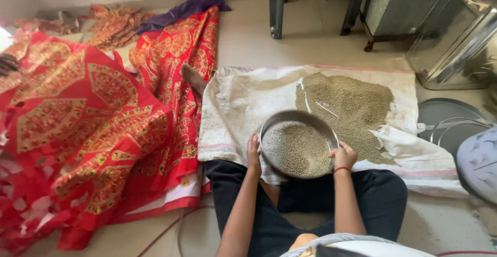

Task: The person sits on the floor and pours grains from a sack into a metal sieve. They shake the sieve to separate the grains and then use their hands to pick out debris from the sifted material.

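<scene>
A round, dull-shining steel sieve (298, 143) of matt tan grain sat over a coarse off-white woven sack (238, 106) beside patterned red cloth (77, 127).

Tan floor (310, 44): white sack cloth (238, 106) with grain heap (352, 106) at centre, red patterned fabric (77, 132) left, steel container (455, 39) upper right.

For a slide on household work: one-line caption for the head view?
Both hands, left and right, grip a round metal sieve of grain above a cloth.
</scene>
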